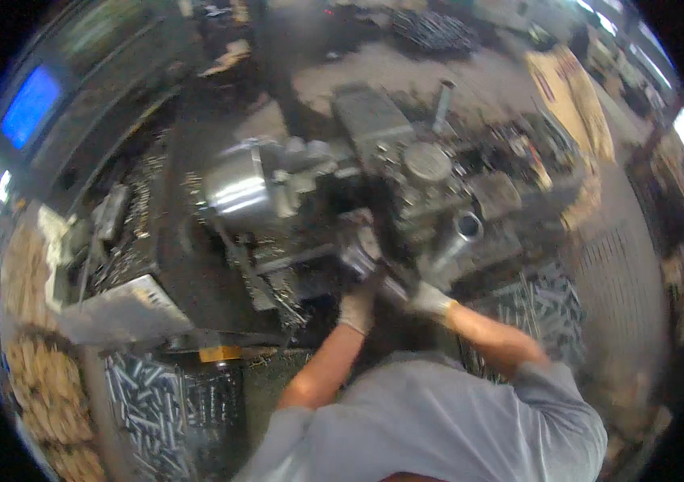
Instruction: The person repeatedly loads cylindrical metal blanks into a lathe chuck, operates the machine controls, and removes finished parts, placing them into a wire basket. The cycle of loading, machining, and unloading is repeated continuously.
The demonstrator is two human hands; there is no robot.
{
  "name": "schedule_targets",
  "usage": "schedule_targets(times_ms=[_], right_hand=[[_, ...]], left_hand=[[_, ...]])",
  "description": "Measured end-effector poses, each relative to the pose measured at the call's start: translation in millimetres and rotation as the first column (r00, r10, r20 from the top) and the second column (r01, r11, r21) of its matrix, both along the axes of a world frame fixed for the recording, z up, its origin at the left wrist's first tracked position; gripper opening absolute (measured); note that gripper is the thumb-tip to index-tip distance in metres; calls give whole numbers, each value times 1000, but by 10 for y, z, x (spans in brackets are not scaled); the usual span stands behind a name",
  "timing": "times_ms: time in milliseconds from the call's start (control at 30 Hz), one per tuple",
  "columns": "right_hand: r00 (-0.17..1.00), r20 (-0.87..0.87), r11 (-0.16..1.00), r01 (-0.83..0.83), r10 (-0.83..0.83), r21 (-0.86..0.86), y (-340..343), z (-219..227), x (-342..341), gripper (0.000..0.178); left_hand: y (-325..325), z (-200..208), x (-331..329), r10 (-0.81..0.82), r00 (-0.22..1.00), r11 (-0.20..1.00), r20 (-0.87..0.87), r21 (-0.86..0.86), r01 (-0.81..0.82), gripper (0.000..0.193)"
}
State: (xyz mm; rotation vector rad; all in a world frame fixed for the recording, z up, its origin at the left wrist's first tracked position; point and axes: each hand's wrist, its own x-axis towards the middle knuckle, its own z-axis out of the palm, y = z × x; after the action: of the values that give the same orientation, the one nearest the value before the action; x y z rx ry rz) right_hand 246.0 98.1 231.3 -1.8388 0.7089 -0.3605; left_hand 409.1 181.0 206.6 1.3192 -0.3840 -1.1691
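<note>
My left hand [358,308], in a light glove with darkened fingers, reaches to a shiny metal cylinder [393,289] in front of my chest. From the other side my right hand [430,302], gloved too, closes at the cylinder's lower right end. Motion blur hides the exact finger positions. Another bright metal part [359,262] lies just beyond my left fingers, below the lathe's middle. To its upper left is the round, shiny lathe chuck [237,186]. The lathe's carriage with a round-topped tool post [428,162] stands beyond my right hand.
A metal tube [461,239] slants up from the carriage at right. Short metal rods fill a crate [149,414] at lower left and another pile [539,317] at right. Metal chips lie in the tray [129,217] on the left. A yellow sack [571,100] stands at far right.
</note>
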Motion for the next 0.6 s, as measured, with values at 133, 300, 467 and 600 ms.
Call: schedule_targets(times_ms=[133,300,467,600], right_hand=[[830,-551,984,21,80,175,-199,105,-844,51],[515,-839,951,309,-177,-11,-130,1014,-3184,58],[374,-592,700,407,-714,-587,-224,1248,-2887,57],[907,-144,866,317,-395,-386,-611,1103,-1057,68]], left_hand=[[148,81,8,-9,836,997,-549,-66,-33,45],[340,274,214,-60,756,960,-652,-244,-134,49],[369,418,273,-148,655,935,-741,-321,-153,56],[427,506,266,-132,727,949,-674,-297,-104,59]])
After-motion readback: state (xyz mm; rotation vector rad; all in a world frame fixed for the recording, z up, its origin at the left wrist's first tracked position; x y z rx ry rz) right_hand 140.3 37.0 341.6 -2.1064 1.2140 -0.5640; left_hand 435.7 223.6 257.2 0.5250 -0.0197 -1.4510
